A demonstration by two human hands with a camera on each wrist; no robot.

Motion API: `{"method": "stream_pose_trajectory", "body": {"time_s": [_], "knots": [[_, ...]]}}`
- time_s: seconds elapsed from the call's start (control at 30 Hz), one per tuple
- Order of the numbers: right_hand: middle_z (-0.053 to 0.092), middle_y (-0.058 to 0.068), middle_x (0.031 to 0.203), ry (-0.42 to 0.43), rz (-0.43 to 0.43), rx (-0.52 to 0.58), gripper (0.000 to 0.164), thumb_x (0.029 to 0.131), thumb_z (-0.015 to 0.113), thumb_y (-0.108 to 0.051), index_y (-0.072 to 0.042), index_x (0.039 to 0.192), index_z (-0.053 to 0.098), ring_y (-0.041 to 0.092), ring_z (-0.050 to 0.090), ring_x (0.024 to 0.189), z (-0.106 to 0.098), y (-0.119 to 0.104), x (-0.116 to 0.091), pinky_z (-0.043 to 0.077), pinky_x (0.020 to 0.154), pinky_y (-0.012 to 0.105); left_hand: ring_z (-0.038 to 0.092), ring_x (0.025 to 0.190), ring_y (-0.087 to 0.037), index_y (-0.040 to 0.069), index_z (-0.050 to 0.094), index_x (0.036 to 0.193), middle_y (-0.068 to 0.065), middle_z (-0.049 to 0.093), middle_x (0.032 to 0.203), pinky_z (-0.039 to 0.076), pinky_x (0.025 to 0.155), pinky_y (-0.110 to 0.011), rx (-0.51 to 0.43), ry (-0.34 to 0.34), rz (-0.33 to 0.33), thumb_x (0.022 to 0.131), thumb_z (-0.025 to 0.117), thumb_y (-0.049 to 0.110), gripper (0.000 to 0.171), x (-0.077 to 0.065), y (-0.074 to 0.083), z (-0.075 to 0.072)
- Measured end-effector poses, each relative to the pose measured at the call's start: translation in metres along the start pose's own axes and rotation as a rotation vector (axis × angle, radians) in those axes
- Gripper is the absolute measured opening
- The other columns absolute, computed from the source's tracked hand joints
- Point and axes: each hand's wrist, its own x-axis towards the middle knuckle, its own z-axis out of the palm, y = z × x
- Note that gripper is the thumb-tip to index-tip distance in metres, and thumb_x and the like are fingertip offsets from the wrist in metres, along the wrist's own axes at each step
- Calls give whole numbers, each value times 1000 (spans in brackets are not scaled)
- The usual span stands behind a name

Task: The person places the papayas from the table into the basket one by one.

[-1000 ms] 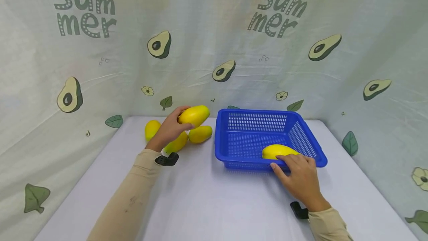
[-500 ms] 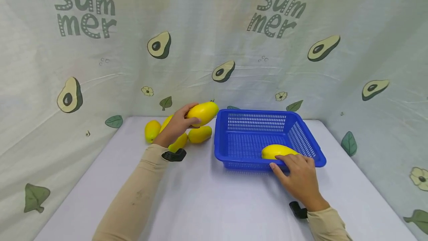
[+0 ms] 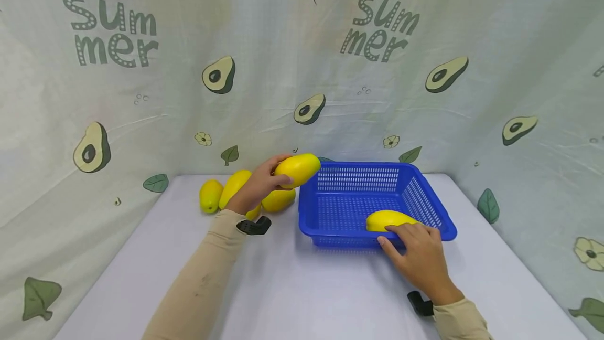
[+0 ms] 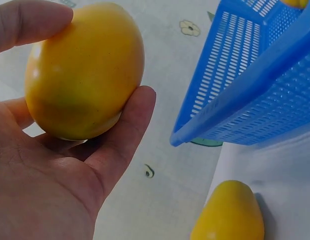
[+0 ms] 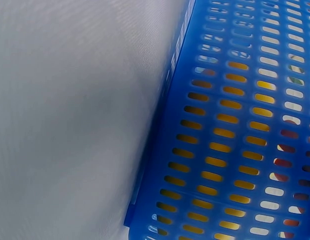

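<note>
Head view, held fruit (image 3: 299, 168): long axis slanted, one end pointing up and right; in the left hand (image 3: 261, 185), fingers and thumb gripping it, near the left rim of the blue basket (image 3: 340, 234); smooth, bright yellow.
Head view, basket fruit (image 3: 389, 220): long axis roughly crosswise; inside the basket, beside the fingers of the right hand (image 3: 422, 256), which hold the near rim, thumb outside; plain yellow.
Head view, loose fruits (image 3: 211, 197): on the table around the left wrist.
Left wrist view, held fruit: long axis foreshortened; between the digits, apart from the basket; glossy orange-yellow, greenish patch low down.
Right wrist view, basket wall: yellow through its slots; grip unclear here.
</note>
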Motion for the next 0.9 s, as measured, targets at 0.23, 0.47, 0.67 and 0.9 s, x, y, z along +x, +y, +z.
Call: {"method": "stream_pose_trajectory", "body": {"time_s": [0.23, 0.47, 0.67, 0.9], "knots": [[71, 11, 97, -9, 1, 2, 39, 84, 75, -39, -7, 105, 73, 35, 62, 97, 0, -1, 2, 37, 86, 56, 62, 108, -29, 24, 44, 148, -8, 55, 129, 51, 97, -41, -13, -22, 15, 89, 69, 24, 64, 4, 3, 3], [71, 12, 97, 6, -14, 19, 38, 83, 76, -38, -7, 105, 73, 35, 61, 96, 0, 0, 5, 36, 85, 55, 61, 108, -29, 23, 43, 149, -7, 53, 130, 51, 97, -40, -3, -48, 28, 90, 70, 25, 65, 8, 12, 6], [71, 11, 97, 6, -1, 20, 38, 82, 76, -38, -7, 105, 73, 35, 62, 96, 0, 0, 4, 36, 86, 56, 61, 108, -30, 18, 43, 149, -10, 53, 130, 52, 96, -40, -53, -83, 70, 92, 68, 21, 63, 17, 19, 11], [71, 11, 97, -4, 4, 23, 38, 83, 77, -38, -7, 105, 73, 35, 61, 97, -1, 2, 0, 36, 85, 55, 60, 109, -30, 16, 45, 147, -11, 55, 128, 53, 95, -38, -108, -100, 82, 93, 68, 19, 58, 27, 27, 27]]}}
